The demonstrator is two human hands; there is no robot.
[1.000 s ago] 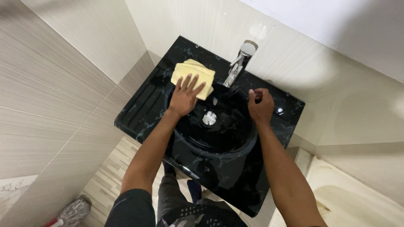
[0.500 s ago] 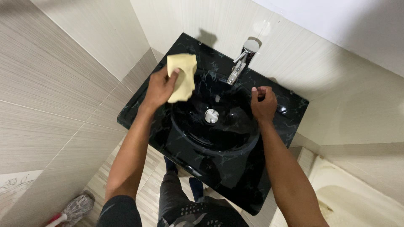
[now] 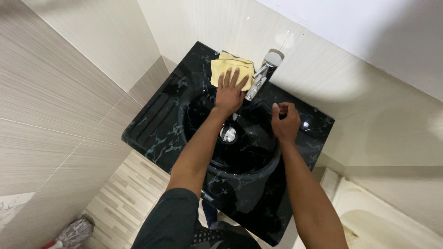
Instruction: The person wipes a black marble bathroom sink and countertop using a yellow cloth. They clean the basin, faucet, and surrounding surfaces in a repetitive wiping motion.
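Seen from the head camera, which looks straight down, the left hand lies flat with its fingers spread on a yellow cloth, pressing it onto the back ledge of a black sink. The hand is not closed around the cloth; the palm and fingers simply rest on top of it, and the cloth's folded edges stick out beyond the fingertips toward the wall. The cloth sits on the rim at the rear of the sink, just left of a chrome tap, whose spout slants down over the bowl and almost touches the cloth's right edge. The right hand is curled into a loose fist on the right rim of the bowl, thumb up; whether it grips anything inside the fist cannot be told. A round metal drain shows at the bottom of the bowl, partly behind the left forearm. The sink has pale marbled veins and ribbed grooves on its left shelf. Cream tiled walls close in on the left and behind. Below the sink lies a striped tile floor, and at the lower left corner a grey mop head rests on it. At the lower right a pale, stained basin shows.
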